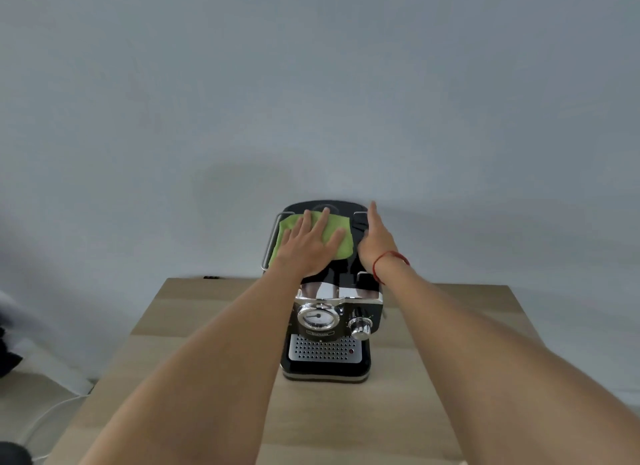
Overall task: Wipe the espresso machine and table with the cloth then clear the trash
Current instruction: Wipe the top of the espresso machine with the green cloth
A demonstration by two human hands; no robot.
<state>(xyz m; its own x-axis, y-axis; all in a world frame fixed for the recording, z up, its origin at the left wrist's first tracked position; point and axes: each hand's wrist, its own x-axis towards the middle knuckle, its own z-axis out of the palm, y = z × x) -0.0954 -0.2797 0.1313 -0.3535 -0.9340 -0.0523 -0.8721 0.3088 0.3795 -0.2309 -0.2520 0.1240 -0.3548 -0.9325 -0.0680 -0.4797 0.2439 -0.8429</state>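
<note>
A person is wiping the top of a black-and-chrome espresso machine [329, 326] that is standing toward the back of a pale wooden worktop [207, 326], close to a plain grey wall [311, 84]. The left hand [308, 243] is lying flat, fingers spread and straight, pressing a green cloth [334, 222] onto the machine's top plate, just inside the chrome rail [272, 238] running along its left edge. The right hand [375, 238], a red cord [391, 257] around its wrist, is reaching along the top's right edge with fingers extended and together, gripping nothing; whether it is touching the housing or hovering just beside it is hard to tell from this angle. The work appears to be in its first stage, the machine itself, with the top being covered. The front, with its dial gauge [317, 317], knob [361, 328] and perforated drip grille [323, 348], is probably awaiting attention, and the worktop after it. The next move is likely calling for sweeping the cloth across to the uncovered right half of the top, then drawing it down over the sides and front, easing around the knob rather than turning it. No trash is showing anywhere in view.
</note>
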